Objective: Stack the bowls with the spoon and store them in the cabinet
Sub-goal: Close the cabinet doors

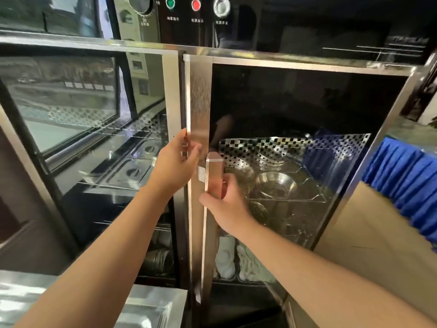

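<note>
A tall steel cabinet with two glass doors fills the view. My right hand (224, 204) grips the upright metal handle (214, 176) of the right door (199, 102). My left hand (177, 162) holds that door's left edge with its fingers curled around it. Behind the right door's glass, steel bowls (275, 185) sit on a wire shelf, under a perforated steel plate (283, 144). I cannot make out a spoon among them.
The left door (82, 102) is glass and reflects a window; steel trays lie behind it. A control panel (196, 10) with a green and a red light sits above. A steel sink (146, 308) is at lower left. A cardboard box (369, 245) with blue cloth stands right.
</note>
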The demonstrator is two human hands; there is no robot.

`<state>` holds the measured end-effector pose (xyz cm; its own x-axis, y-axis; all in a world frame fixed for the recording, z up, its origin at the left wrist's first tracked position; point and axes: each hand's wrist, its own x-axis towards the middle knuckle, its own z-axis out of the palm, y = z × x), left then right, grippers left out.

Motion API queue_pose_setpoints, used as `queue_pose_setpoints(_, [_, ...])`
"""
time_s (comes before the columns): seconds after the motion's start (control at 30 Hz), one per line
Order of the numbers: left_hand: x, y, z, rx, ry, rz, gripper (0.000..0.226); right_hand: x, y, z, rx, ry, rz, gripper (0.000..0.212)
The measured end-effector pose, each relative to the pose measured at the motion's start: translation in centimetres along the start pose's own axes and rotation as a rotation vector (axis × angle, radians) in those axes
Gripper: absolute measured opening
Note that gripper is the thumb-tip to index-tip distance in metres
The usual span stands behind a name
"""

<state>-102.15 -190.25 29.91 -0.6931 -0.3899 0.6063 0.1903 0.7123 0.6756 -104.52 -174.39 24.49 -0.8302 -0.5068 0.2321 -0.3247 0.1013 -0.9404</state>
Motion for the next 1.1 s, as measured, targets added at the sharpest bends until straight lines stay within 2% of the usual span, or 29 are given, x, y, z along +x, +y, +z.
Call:
queue_pose_setpoints(0.07, [0.3,-1.2,0.1,0.007,0.022,0.013,0.021,1.5,0.2,0.7,0.036,-0.043,0.042,0.037])
queue_pose_setpoints(0.17, [0.6,-3.9,-0.1,0.159,0.058,-0.030,0.053,3.5,1.2,2.0,0.040,-0.108,0.035,0.011])
queue_pose_setpoints(0.23, [0.3,-5.9,-0.1,0.279,0.116,-0.041,0.052,4.4,1.7,2.5,0.051,-0.120,0.011,0.021])
queue_pose_setpoints(0.3, [0.1,-7.7,0.3,0.413,0.134,-0.041,0.051,5.6,2.1,2.8,0.077,-0.110,0.005,0.022])
queue_pose_setpoints(0.5, [0.9,-13.5,1.7,0.751,-0.009,-0.163,0.074,8.7,4.1,4.0,0.101,-0.115,-0.018,0.009])
queue_pose_setpoints(0.6, [1.7,-15.4,2.5,0.832,-0.020,-0.162,0.077,10.1,4.7,4.5,0.100,-0.061,-0.027,0.017])
queue_pose_setpoints(0.73, [2.7,-17.0,3.4,0.888,-0.018,-0.157,0.089,11.7,5.1,4.9,0.110,-0.008,-0.040,0.005])
queue_pose_setpoints(0.9, [3.0,-17.9,4.2,0.877,0.018,-0.110,0.097,13.0,5.5,5.5,0.108,0.044,-0.081,0.016])
queue_pose_setpoints(1.1, [2.9,-19.3,4.5,0.892,0.040,-0.086,0.098,14.4,6.1,6.0,0.097,0.095,-0.103,0.010])
